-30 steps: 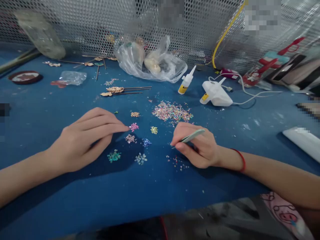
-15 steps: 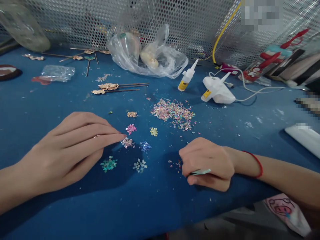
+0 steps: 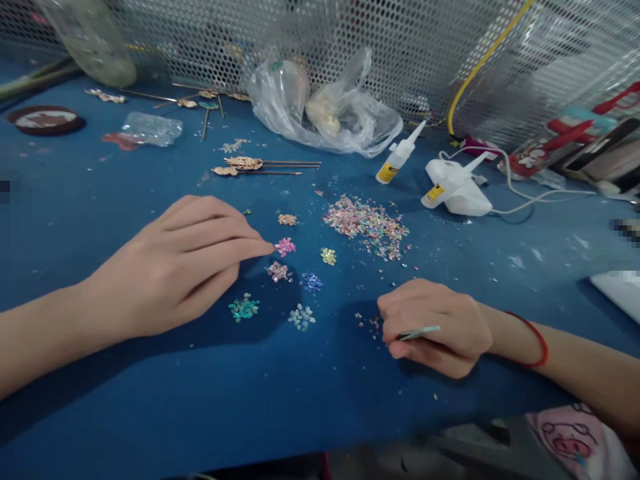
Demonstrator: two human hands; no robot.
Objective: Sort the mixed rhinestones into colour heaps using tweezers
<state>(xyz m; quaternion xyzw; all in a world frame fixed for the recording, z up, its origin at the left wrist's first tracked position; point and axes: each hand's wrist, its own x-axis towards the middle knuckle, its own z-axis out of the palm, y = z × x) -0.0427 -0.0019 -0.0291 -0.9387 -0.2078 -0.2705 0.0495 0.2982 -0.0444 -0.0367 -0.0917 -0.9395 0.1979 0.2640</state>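
Note:
My left hand (image 3: 193, 260) hovers low over the blue table with its fingers stretched out. Its fingertip reaches the left edge of a bright pink sequin pile (image 3: 285, 247). Around it lie small piles of pale pink sequins (image 3: 279, 271), teal sequins (image 3: 245, 308), blue sequins (image 3: 313, 282), whitish sequins (image 3: 302, 317), yellow sequins (image 3: 329, 256) and peach sequins (image 3: 287, 219). My right hand (image 3: 435, 320) is closed around pale green tweezers (image 3: 420, 333), whose tips are hidden under the fingers. Beside its knuckles are a few loose bits (image 3: 374, 325). A large mixed sequin heap (image 3: 367, 227) spreads beyond both hands.
Gold hairpins (image 3: 245, 164) lie behind the piles. Farther back are a clear plastic bag (image 3: 345, 127), a glue bottle (image 3: 400, 155) and a white device (image 3: 460, 190) with a second yellow-labelled bottle and cable. A perforated metal panel (image 3: 200, 40) closes off the rear.
My left fingertips have moved from the pale pink pile to the bright pink one. My right hand keeps its grip on the tweezers. The whole view has shifted a little.

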